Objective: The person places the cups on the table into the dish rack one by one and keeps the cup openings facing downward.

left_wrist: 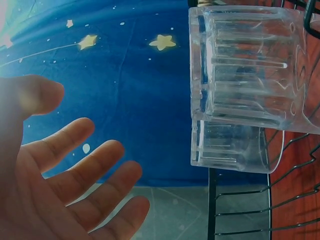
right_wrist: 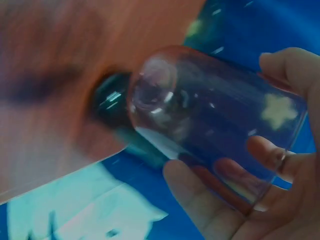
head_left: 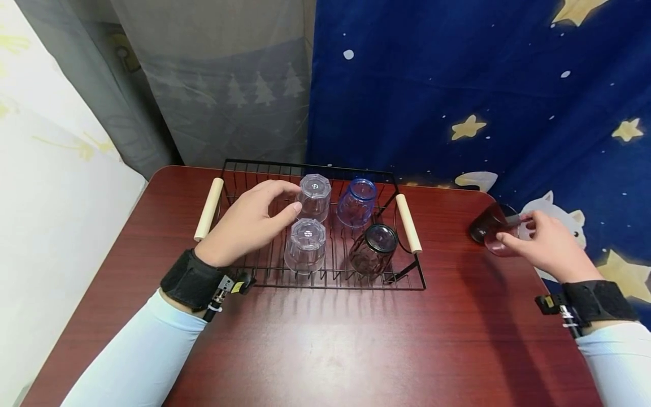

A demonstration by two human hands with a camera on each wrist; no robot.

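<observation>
At the right back of the table, my right hand (head_left: 551, 246) grips a pinkish see-through glass (right_wrist: 195, 110), fingers and thumb around its sides. Beside it a dark glass (head_left: 480, 227) stands on the table; whether the two touch I cannot tell. My left hand (head_left: 251, 220) hovers over the left part of a black wire rack (head_left: 341, 288), fingers spread and holding nothing. Upside down in the rack are a rear clear glass (head_left: 314, 198), a front clear glass (head_left: 307, 249), a blue glass (head_left: 356, 206) and a dark tinted glass (head_left: 373, 251). The left fingertips are apart from the clear glasses in the left wrist view.
The rack has a wooden handle (head_left: 208, 209) on the left and another wooden handle (head_left: 408, 223) on the right. Behind the reddish-brown table (head_left: 325, 350) hangs a blue and grey curtain (head_left: 407, 102) with stars. A white wall or cloth (head_left: 51, 186) lies left.
</observation>
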